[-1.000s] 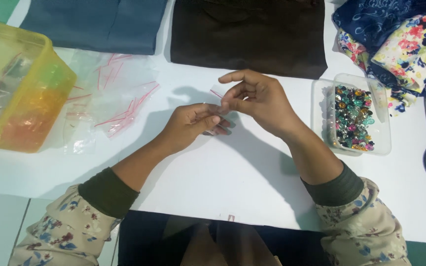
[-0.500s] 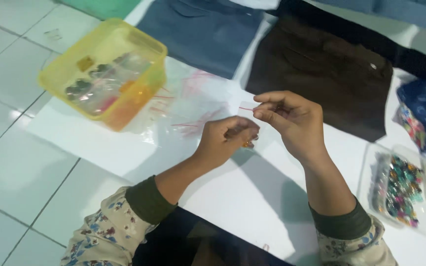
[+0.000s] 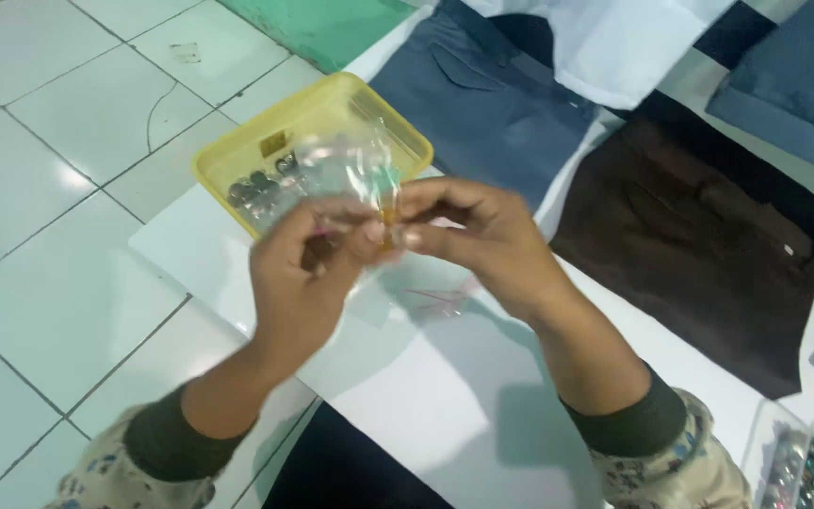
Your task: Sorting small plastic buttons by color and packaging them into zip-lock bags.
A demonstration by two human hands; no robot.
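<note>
Held a small clear bag just above the yellow tray, pinched between left hand and right hand, fingertips together.

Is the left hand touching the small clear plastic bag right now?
Touching. The head view shows the left hand and right hand both pinching the clear plastic bag, held up in front of the yellow container.
</note>
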